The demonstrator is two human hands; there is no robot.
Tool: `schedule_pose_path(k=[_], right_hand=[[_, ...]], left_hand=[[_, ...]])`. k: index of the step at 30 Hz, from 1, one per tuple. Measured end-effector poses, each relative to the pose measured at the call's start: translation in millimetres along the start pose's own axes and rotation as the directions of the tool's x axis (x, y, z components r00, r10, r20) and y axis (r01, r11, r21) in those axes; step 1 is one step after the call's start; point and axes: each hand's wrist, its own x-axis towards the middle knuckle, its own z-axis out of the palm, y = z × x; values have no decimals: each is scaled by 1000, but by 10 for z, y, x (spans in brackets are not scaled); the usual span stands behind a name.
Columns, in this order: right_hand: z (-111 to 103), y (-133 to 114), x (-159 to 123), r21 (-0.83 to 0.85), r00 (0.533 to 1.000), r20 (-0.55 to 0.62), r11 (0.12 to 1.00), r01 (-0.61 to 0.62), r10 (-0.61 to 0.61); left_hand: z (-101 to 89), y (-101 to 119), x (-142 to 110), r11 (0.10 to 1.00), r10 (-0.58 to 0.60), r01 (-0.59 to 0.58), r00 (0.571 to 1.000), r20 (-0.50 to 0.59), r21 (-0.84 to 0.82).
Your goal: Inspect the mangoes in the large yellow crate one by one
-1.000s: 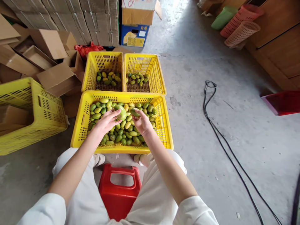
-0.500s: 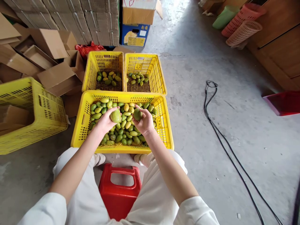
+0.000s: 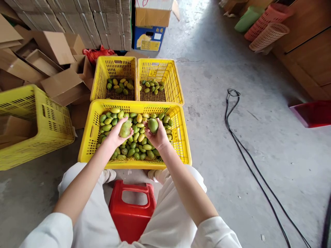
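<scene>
Left hand (image 3: 118, 133): the grip is curled round a pale green fruit (image 3: 125, 129), thumb along its upper side and fingers beneath. Right hand (image 3: 159, 136): palm largely upward, the grip partly closed about a dark green fruit (image 3: 152, 126). Both held pieces are above the front crate (image 3: 134, 166), apart from each other; each looks larger than most of the loose fruit (image 3: 147, 147) lying below them.

The front crate is yellow, slotted and upright, with green and yellowish oval fruit spread across its floor. Directly beyond it are the rear left crate (image 3: 116, 58) and rear right crate (image 3: 180, 82), side by side, each with a smaller group of fruit at the bottom. A red stool (image 3: 131, 222) is between the person's legs; a black cable (image 3: 237, 142) lies on the concrete floor (image 3: 207, 137) to the right.

Handling, as judged: the held fruit appears firm, of moderate weight for one hand, and smooth enough to roll or slip if held only by the tips. The skin would likely bruise under a drop or hard pinch. Recommended hold: round the widest part, fingers spread beneath, thumb resting lightly over the top
</scene>
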Motion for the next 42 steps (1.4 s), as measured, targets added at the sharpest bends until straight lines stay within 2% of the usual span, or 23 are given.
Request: schedule_pose_path(k=[4, 9, 14, 19, 25, 29, 33, 38, 42], right_hand=[[38, 20, -13, -70, 997, -57, 996, 55, -59], [50, 15, -27, -84, 999, -28, 996, 34, -36], [43, 31, -23, -142, 981, 22, 970, 196, -195], [76, 40, -61, -143, 984, -4, 974, 176, -179], [75, 24, -61, -180, 990, -55, 977, 116, -127], [37, 29, -32, -218, 991, -76, 971, 95, -114], [8, 38, 0, -181, 992, -76, 979, 89, -104], [-6, 52, -10, -188, 986, -27, 969, 159, -166], [9, 59, -29, -191, 987, -22, 969, 154, -161]], left_hand=[[-27, 1, 10, 1000, -29, 30, 1000, 11, -1], [-46, 13, 39, 997, -65, 66, 998, 13, -46], [-60, 40, 53, 995, -103, 102, 994, 35, 16], [-90, -23, 94, 987, -4, -10, 996, 84, 162], [-96, -85, 76, 985, 117, -129, 987, 107, 113], [-80, -91, 55, 954, 162, -185, 980, 113, 238], [-76, -99, 83, 931, 174, -196, 980, 97, 307], [-91, -83, 146, 958, 124, -137, 990, 66, 251], [-85, -59, 89, 961, 165, -184, 980, 108, 206]])
